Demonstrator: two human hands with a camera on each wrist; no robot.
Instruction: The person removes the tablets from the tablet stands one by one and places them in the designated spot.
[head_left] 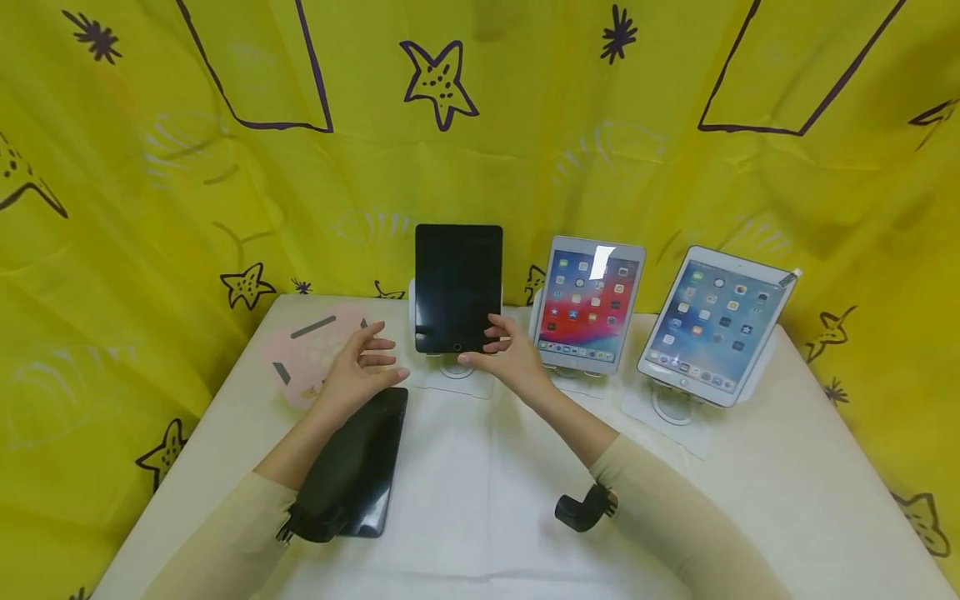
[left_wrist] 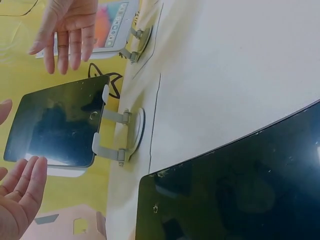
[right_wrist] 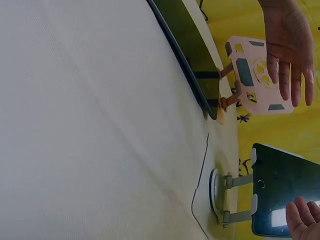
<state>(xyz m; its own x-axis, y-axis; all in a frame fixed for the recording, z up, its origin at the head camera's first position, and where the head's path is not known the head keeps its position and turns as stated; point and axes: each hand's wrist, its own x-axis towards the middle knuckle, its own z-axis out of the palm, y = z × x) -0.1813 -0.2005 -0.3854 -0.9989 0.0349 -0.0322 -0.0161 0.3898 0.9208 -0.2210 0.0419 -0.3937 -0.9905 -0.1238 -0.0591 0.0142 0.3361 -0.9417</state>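
A black tablet (head_left: 459, 283) with a dark screen leans upright on a white stand (left_wrist: 135, 132) at the back of the table. My left hand (head_left: 363, 367) hovers to the left of it, fingers spread and slightly bent, holding nothing. On the other side, my right hand (head_left: 513, 358) has its fingertips by the tablet's lower right edge; the left wrist view shows a gap between them. Beneath my left forearm lies a second black tablet (head_left: 375, 467), flat on the table, its screen dark. Behind my left hand stands a pink case (right_wrist: 250, 75) with grey corner pads, partly covered in the head view.
To the right, a white tablet (head_left: 590, 304) with a red and blue screen stands on its own stand. Farther right is another white tablet (head_left: 716, 325), angled, its blue screen lit. A yellow patterned curtain (head_left: 480, 167) surrounds the white-covered table (head_left: 480, 500).
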